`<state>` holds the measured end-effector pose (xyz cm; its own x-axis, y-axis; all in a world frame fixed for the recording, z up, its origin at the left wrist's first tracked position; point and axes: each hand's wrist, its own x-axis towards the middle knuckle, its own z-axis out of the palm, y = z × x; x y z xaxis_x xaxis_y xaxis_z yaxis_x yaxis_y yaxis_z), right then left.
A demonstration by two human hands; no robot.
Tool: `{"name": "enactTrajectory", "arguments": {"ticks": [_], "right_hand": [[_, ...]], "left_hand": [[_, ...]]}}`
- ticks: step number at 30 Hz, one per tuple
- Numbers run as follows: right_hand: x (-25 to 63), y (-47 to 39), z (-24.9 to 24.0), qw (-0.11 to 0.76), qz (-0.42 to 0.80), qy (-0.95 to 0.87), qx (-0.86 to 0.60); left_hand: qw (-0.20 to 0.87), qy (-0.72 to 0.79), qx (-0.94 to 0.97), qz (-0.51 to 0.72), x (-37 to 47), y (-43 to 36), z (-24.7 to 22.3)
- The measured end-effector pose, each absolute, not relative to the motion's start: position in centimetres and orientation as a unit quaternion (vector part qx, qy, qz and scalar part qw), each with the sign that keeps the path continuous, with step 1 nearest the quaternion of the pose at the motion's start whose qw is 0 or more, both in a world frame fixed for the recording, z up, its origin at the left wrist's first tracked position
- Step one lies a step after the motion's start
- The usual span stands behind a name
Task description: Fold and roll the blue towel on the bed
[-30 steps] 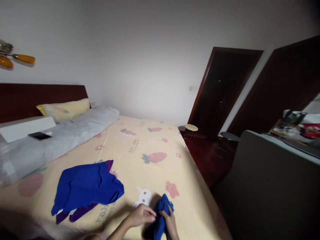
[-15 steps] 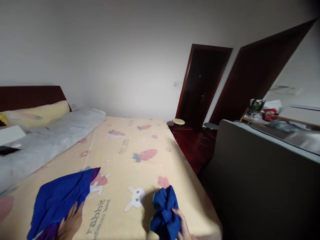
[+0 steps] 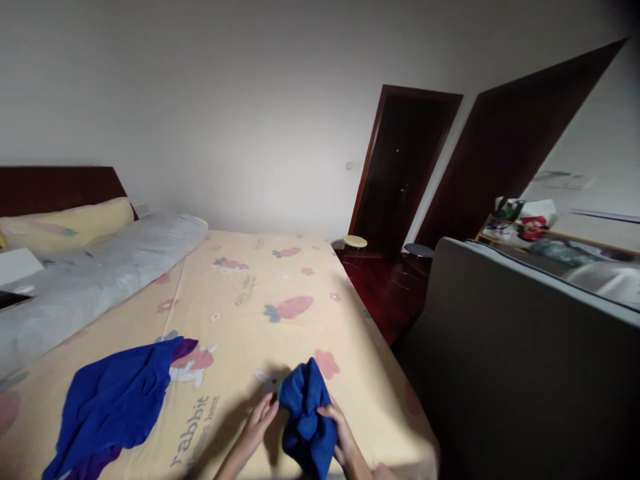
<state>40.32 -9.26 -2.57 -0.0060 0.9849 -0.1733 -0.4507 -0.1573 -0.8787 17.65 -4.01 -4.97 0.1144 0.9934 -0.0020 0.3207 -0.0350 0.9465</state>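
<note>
Only the two hands and forearms are seen, at the bottom edge of the view. The left hand [image 3: 259, 421] is bare, with no glove, ring or watch to be made out, and its forearm is uncovered down to the frame edge. The right hand [image 3: 341, 430] is likewise bare, and no sleeve or cuff is seen at its wrist. The fingers [image 3: 269, 407] are slim and unadorned.

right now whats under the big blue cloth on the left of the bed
A purple cloth peeks out at the top corner and bottom edge of the big blue cloth, on the yellow bedsheet. The rest beneath is covered.
</note>
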Motion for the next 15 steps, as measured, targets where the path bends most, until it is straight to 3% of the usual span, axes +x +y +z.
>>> {"name": "enactTrajectory", "arguments": {"ticks": [3, 10, 15], "right_hand": [[39.7, -7.7, -1.3, 0.545, 0.664, -0.336, -0.387], [42.0, -6.4, -5.2, 0.514, 0.416, -0.424, -0.619], [38.1, -8.6, -5.5, 0.493, 0.319, -0.521, -0.619]], "left_hand": [[0.488, 0.506, 0.553, 0.448, 21.7, -5.2, -4.6], [0.485, 0.563, 0.484, 0.462, 19.4, -5.6, -5.9], [0.531, 0.577, 0.419, 0.458, 20.0, -6.5, -7.2]]}}
